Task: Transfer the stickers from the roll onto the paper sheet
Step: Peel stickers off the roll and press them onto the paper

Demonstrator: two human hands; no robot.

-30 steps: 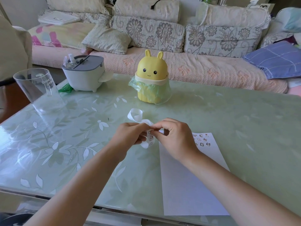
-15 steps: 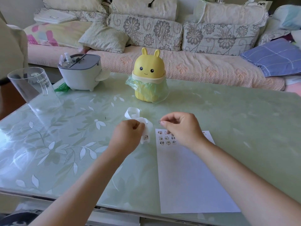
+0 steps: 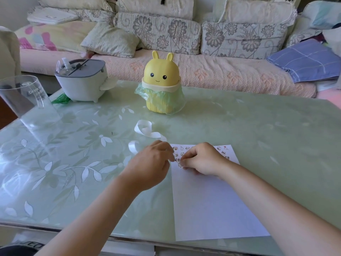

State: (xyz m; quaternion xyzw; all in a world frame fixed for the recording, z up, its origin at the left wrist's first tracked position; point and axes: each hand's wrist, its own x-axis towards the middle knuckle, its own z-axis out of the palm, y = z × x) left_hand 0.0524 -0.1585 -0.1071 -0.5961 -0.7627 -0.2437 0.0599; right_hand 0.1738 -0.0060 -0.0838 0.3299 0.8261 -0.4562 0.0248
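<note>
A white paper sheet [image 3: 212, 200] lies on the green glass table, with several small cartoon stickers [image 3: 181, 151] along its far edge. My right hand [image 3: 202, 159] rests on the sheet's upper left part, fingertips pinched on a sticker [image 3: 179, 164] and pressing it against the paper. My left hand [image 3: 153, 163] sits just left of the sheet, fingers curled on the white sticker roll strip [image 3: 145, 129]. The strip loops away behind the hand, and another curl of it shows at the hand's left. The stretch of strip inside my fingers is hidden.
A yellow bunny-shaped bin [image 3: 161, 85] with a green bag stands behind the strip. A grey and white container [image 3: 81, 84] and a clear plastic cup [image 3: 27, 100] stand at the far left. The table's near edge [image 3: 129, 239] runs below my forearms. A sofa lies beyond.
My right hand came away from the strip with a sticker and moved down onto the paper. My left hand lowered the strip towards the sheet's left edge.
</note>
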